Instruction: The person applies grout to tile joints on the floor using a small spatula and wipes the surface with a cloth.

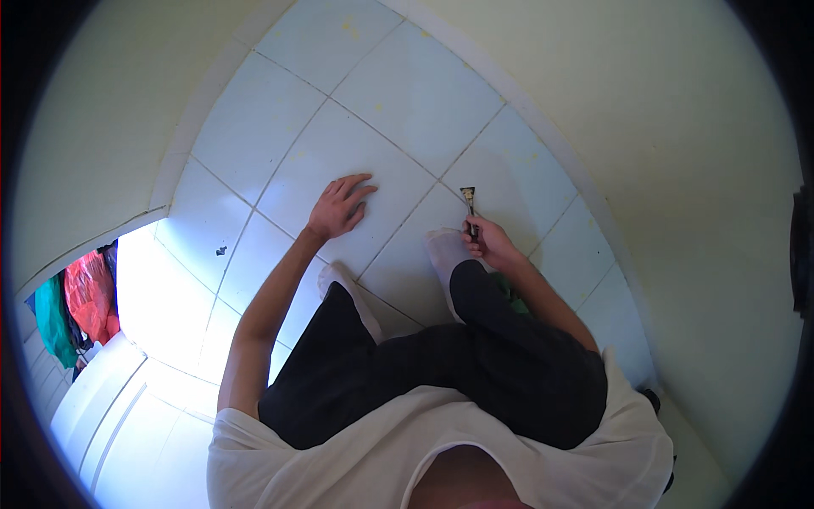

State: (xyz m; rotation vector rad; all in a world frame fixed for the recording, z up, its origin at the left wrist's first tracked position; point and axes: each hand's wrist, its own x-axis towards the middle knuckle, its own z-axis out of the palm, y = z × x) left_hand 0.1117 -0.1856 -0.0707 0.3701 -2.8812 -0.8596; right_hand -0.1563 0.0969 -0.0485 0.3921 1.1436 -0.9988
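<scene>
My right hand (489, 240) is closed round the handle of a small scraper (470, 202), just ahead of my right foot. The scraper's flat, wide end points away from me, with pale, yellowish matter on it; it is over the tiled floor (398, 222), and I cannot tell if it touches. To the left, my left hand (341, 206) holds nothing. Its fingers are apart and slightly bent, low over or on a pale tile. Both feet wear light socks (447, 257) and stand between my hands.
Pale walls (678, 153) with a skirting close in on both sides. Yellowish specks mark several tiles. A small dark scrap (221, 251) lies at the left. By the bright opening, red (91, 293) and green bags (56, 327) show. Something green (507, 293) sits behind my right leg.
</scene>
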